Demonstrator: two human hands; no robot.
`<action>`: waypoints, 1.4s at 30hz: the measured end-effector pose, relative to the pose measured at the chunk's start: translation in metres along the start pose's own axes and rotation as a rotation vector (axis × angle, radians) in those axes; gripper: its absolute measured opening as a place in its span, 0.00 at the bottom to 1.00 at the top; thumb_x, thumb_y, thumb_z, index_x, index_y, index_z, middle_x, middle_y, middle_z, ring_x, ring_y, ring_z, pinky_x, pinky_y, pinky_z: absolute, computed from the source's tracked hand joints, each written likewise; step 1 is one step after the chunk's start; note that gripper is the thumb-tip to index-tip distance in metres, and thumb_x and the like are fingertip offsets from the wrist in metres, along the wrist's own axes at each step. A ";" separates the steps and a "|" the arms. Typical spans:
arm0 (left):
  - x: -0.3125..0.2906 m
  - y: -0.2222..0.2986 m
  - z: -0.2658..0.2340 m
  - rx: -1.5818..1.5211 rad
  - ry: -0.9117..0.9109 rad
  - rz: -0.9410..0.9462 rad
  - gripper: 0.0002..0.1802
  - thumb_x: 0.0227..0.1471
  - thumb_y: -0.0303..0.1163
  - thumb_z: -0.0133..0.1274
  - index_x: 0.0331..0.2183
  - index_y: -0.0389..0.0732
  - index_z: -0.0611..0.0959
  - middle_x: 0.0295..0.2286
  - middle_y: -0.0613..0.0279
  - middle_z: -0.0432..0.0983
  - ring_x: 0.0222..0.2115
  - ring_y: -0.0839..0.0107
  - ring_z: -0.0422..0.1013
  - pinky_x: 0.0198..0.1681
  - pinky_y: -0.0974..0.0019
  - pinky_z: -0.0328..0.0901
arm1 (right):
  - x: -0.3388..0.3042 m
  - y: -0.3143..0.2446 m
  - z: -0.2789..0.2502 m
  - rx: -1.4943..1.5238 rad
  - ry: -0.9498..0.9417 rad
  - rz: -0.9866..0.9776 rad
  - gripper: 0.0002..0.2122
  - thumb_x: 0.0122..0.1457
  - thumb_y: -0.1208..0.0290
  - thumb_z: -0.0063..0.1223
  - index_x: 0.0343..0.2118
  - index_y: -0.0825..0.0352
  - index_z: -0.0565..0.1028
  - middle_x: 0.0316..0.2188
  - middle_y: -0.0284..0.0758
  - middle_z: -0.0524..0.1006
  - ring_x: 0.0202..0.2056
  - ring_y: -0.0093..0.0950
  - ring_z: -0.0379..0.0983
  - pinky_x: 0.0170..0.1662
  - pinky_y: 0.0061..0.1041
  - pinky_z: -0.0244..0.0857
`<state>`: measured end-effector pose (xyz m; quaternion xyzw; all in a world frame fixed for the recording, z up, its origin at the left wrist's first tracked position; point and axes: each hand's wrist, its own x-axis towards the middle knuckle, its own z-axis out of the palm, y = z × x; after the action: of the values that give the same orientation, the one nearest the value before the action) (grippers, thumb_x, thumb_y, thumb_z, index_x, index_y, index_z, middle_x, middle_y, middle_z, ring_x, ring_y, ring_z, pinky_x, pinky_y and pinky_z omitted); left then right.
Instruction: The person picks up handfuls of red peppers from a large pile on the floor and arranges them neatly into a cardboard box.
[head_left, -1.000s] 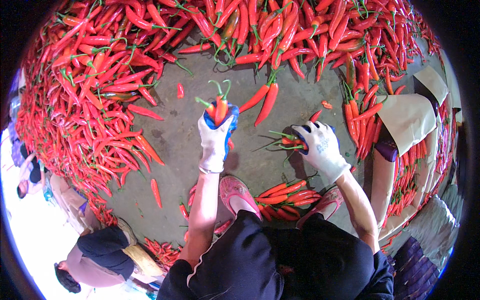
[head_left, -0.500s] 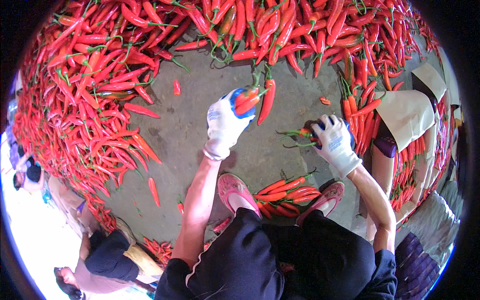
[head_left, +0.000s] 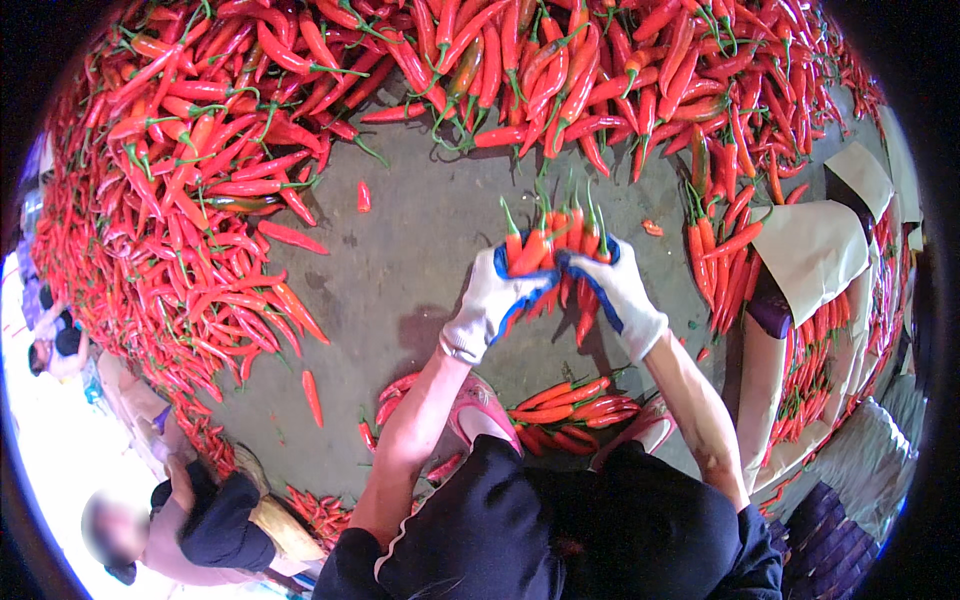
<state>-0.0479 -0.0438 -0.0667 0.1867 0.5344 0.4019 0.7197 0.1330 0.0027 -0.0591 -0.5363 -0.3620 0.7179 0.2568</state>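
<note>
Both hands wear white gloves with blue palms and meet above the grey floor, in front of my shoes. My left hand (head_left: pixel 508 295) is closed round a bunch of red chili peppers (head_left: pixel 530 250), green stems pointing away from me. My right hand (head_left: pixel 618 290) grips the right side of the bunch, its thumb close to the left one. A few peppers hang below the hands, tips toward me. Between my pink shoes lies a small heap of red chili peppers (head_left: pixel 575 410).
A large pile of red chilies (head_left: pixel 200 180) curves round the left and far sides. At right stands an open carton (head_left: pixel 765 370) of chilies with a paper flap (head_left: pixel 815 250). Loose chilies dot the floor (head_left: pixel 360 290). Another person (head_left: pixel 205 520) sits at the lower left.
My hands were apart, each with peppers; they have come together. The left moved right and nearer, the right moved left, and their peppers now form one bunch.
</note>
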 end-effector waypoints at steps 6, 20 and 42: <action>-0.021 0.006 -0.002 -0.031 -0.131 -0.046 0.24 0.48 0.18 0.57 0.50 0.34 0.75 0.40 0.62 0.78 0.37 0.77 0.74 0.42 0.72 0.68 | -0.034 -0.020 0.017 0.322 0.013 0.066 0.15 0.52 0.76 0.62 0.44 0.69 0.74 0.36 0.31 0.79 0.36 0.20 0.75 0.43 0.22 0.69; 0.018 0.049 0.023 -0.072 0.019 0.308 0.31 0.44 0.24 0.64 0.52 0.37 0.73 0.38 0.65 0.77 0.37 0.75 0.74 0.43 0.66 0.71 | 0.016 -0.067 0.006 0.228 0.184 -0.154 0.17 0.49 0.80 0.61 0.43 0.71 0.76 0.36 0.33 0.80 0.35 0.22 0.77 0.43 0.23 0.70; -0.032 -0.057 0.032 -0.369 -0.003 -0.081 0.27 0.47 0.21 0.59 0.51 0.37 0.73 0.34 0.62 0.78 0.34 0.70 0.75 0.38 0.63 0.72 | -0.007 -0.038 -0.052 -0.773 -0.189 -0.132 0.30 0.40 0.69 0.67 0.49 0.70 0.71 0.35 0.39 0.79 0.38 0.25 0.74 0.47 0.27 0.66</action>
<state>0.0000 -0.0980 -0.0751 0.0306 0.4576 0.4637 0.7581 0.1838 0.0332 -0.0338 -0.5008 -0.6607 0.5571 0.0474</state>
